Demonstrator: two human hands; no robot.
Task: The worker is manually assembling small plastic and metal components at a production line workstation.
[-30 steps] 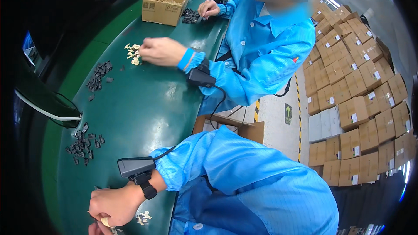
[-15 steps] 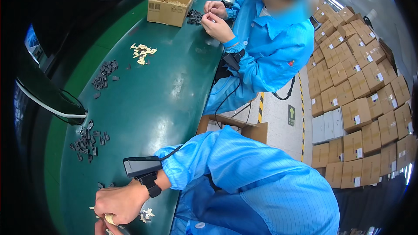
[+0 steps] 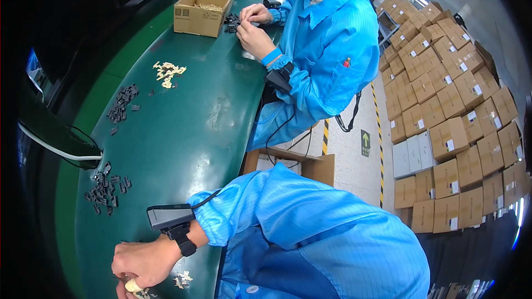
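Cream plastic-looking pieces, small, thin: just right of the right hand; likely light, stiff, snappable; best pinched by the edges. Black plastic-looking parts, loose pile beyond that hand: probably light, sturdier. Right hand: fingers curled downward close against the left hand; fingertips hidden, anything pinched cannot be told. Left hand: mostly cut off by lower edge, grip unclear.

Dark green table; black parts and cream pieces; tan cardboard box; bright blue sleeve with thin darker stripes; black wrist strap; pale grey floor with yellow-and-black striped tape; dark floor sign with yellow-green arrow; brown cartons with white labels
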